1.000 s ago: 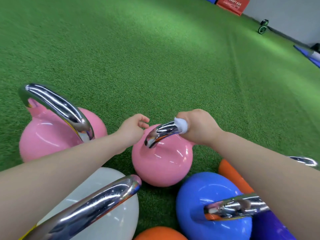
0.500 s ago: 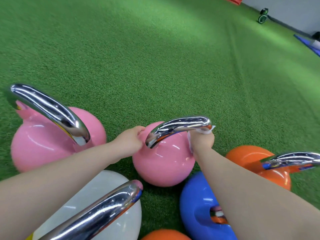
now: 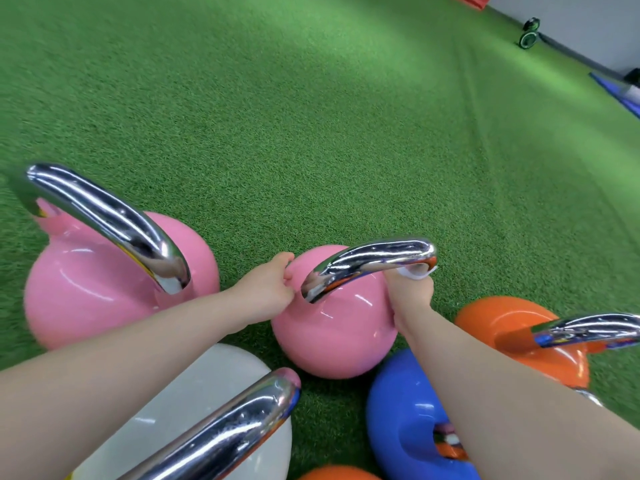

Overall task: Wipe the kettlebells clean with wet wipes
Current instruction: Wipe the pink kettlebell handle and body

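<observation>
A small pink kettlebell [image 3: 341, 327] with a chrome handle [image 3: 372, 259] stands on the green turf in the middle. My left hand [image 3: 268, 289] rests curled against its left shoulder, by the near end of the handle. My right hand [image 3: 412, 292] sits under the far end of the handle and pinches a white wet wipe [image 3: 417, 271] against the metal there. Only a small fold of the wipe shows above my fingers.
A larger pink kettlebell [image 3: 104, 282] stands left, a white one [image 3: 194, 410] near left, a blue one [image 3: 412, 420] and an orange one [image 3: 512, 337] right, another orange one [image 3: 337, 474] at the bottom edge. Open turf [image 3: 311, 116] lies ahead; a small wheel [image 3: 529, 34] sits by the far wall.
My right hand slid with the wipe from the top of the handle down to its far end and now sits beneath it. My left hand closed in against the pink bell.
</observation>
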A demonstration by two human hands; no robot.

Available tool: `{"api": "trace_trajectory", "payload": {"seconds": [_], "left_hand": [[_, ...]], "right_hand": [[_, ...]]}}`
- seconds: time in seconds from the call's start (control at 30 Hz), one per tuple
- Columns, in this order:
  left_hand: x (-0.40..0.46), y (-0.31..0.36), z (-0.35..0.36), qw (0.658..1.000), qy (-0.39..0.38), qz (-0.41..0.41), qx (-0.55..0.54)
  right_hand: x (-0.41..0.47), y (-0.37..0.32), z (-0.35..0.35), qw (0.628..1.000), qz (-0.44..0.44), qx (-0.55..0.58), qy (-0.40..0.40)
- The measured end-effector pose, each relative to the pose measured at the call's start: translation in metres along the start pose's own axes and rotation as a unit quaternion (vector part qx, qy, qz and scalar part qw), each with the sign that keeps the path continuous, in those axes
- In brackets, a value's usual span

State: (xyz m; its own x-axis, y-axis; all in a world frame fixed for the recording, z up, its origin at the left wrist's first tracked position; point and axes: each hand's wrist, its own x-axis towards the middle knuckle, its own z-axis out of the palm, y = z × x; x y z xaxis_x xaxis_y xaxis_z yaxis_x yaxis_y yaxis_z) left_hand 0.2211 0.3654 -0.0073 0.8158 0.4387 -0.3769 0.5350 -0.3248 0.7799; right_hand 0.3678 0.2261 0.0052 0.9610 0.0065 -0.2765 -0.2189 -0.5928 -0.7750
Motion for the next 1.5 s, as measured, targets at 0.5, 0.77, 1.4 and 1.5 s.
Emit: {"api": "trace_trajectory", "payload": {"seconds": [0.5,0.77,1.4,1.5], "left_hand": [[-0.02,0.006,-0.011,1.0,-0.003,-0.004,-0.011],[-0.056,0.011,-0.022,1.0,-0.005,-0.012,-0.006],[-0.16,0.034,-0.099,0.985,0.043,0.074,-0.151],[-0.153,0.032,-0.114,0.973,0.113,0.092,-0.177]], "right_hand": [[-0.006,-0.002,-0.003,0.986,0.063,-0.152,0.011],[-0.034,-0.023,-0.01,0.97,0.068,-0.233,-0.004],[-0.187,-0.089,-0.011,0.87,-0.187,0.094,-0.446],[-0.195,-0.11,0.005,0.849,-0.223,0.061,-0.475]]}}
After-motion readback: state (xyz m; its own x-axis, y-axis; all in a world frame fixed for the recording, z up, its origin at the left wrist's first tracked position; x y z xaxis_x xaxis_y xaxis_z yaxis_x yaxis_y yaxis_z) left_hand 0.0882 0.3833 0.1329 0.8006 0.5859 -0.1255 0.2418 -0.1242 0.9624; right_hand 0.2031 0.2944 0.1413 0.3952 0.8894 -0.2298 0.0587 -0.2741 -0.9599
